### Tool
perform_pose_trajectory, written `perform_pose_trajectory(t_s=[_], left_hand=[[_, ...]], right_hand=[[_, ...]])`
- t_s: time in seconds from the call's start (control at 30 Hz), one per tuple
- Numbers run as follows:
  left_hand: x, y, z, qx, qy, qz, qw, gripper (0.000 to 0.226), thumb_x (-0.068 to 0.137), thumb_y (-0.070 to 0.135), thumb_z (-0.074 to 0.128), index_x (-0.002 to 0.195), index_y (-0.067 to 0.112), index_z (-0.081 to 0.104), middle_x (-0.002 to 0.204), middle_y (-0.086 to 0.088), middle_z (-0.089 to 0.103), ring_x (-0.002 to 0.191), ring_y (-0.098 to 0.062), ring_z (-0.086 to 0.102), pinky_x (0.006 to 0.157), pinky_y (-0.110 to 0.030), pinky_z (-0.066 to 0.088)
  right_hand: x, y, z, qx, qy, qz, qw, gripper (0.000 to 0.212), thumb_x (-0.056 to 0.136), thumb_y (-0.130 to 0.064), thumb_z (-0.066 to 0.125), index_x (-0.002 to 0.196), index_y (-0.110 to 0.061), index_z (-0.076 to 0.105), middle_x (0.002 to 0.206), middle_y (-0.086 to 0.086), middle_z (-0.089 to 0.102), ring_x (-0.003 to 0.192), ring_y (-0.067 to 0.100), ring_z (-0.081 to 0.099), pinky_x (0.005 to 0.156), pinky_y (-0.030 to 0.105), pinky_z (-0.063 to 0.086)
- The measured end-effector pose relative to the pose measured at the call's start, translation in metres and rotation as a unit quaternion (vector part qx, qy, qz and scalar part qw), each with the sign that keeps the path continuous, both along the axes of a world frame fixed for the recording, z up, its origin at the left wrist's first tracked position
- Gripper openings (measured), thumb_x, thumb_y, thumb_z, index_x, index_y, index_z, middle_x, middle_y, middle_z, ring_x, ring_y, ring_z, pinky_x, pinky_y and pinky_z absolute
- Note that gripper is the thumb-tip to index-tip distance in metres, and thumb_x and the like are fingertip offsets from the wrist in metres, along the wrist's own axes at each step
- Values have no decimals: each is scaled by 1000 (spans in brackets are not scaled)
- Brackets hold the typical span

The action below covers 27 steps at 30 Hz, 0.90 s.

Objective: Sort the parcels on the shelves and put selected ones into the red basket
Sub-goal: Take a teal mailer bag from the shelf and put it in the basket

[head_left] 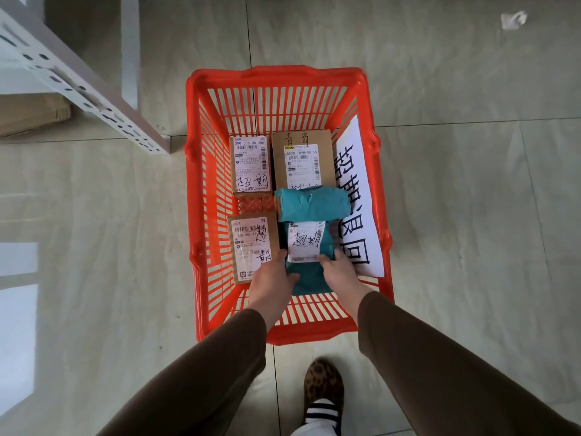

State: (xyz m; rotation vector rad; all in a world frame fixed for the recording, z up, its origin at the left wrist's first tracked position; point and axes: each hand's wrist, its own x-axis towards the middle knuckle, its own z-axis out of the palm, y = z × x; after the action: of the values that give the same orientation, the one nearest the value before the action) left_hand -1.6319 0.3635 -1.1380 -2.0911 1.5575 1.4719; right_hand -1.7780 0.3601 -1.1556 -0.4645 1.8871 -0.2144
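Observation:
A red plastic basket (283, 76) stands on the tiled floor below me. Inside lie three brown cardboard parcels with white labels: one at the far left (251, 165), a larger one at the far middle (302, 158), one at the near left (253, 247). A teal soft-wrapped parcel (311, 209) with a white label lies at the right of the basket floor. My left hand (272, 284) and my right hand (341, 273) grip its near end from both sides. A white paper sign (355, 190) with large black characters leans against the basket's right wall.
A white metal shelf upright (85, 89) runs across the upper left, with a cardboard box (31, 113) under it. Grey floor tiles surround the basket. My foot in a patterned slipper (323, 388) stands just in front of the basket's near edge.

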Motion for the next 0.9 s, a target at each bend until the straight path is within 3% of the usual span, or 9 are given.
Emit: perform_pose_trajectory(t_s=[0.2,0.3,0.37,0.43,0.53,0.6,0.67,0.8,0.9], left_hand=[[20,-8,59,-9,11,40,999,58,99,29,68,151,32,41,114,-6,71,80,-17,71,62,-32,63],[34,-18,111,-25,21,59,998,53,100,29,66,148,31,46,116,-4,72,76,-13,70,56,-27,59],[46,-28,156,-42,27,61,997,49,101,30,66,147,29,49,115,-3,72,75,-10,67,54,-23,52],[57,-41,207,-61,41,67,995,48,100,29,66,146,26,51,117,-4,72,77,-9,64,55,-21,47],[77,-62,296,-79,69,94,990,47,99,25,68,144,24,52,112,-2,73,84,-16,68,55,-21,45],[95,-74,361,-101,77,109,986,44,98,24,69,140,23,53,102,2,73,77,-10,66,54,-19,43],[117,-77,427,-135,82,125,979,43,97,23,71,138,22,56,97,5,73,75,-7,65,55,-20,42],[170,-72,547,-206,103,164,959,39,94,21,74,131,18,63,97,3,77,88,-19,69,62,-23,46],[223,-53,631,-243,119,208,940,27,93,21,75,119,22,68,96,4,80,92,-29,71,64,-28,47]], right_hand=[[12,0,66,-37,9,17,999,40,104,-27,58,142,-22,47,140,1,61,119,21,61,83,29,57],[19,-11,126,-67,13,62,996,42,106,-25,55,146,-19,46,146,0,58,129,21,59,91,22,54],[27,-25,178,-85,20,89,992,44,107,-25,53,149,-19,43,143,-5,57,117,16,59,70,8,47],[36,-40,234,-115,28,118,986,48,107,-27,52,153,-21,40,150,-1,52,118,17,61,61,11,42],[54,-64,331,-167,26,166,971,47,108,-28,50,153,-22,40,154,-3,49,125,18,59,67,14,44],[70,-80,399,-215,25,207,954,44,106,-31,52,148,-21,46,150,-3,54,112,12,60,76,22,45],[89,-94,465,-262,19,234,936,41,105,-31,56,144,-21,50,144,-3,60,104,9,60,74,20,46],[131,-115,588,-324,-7,286,902,37,102,-28,59,139,-21,56,136,-1,64,119,14,63,101,30,49],[179,-113,678,-365,-36,352,861,35,103,-24,58,138,-17,56,137,-1,61,123,14,59,98,26,44]])
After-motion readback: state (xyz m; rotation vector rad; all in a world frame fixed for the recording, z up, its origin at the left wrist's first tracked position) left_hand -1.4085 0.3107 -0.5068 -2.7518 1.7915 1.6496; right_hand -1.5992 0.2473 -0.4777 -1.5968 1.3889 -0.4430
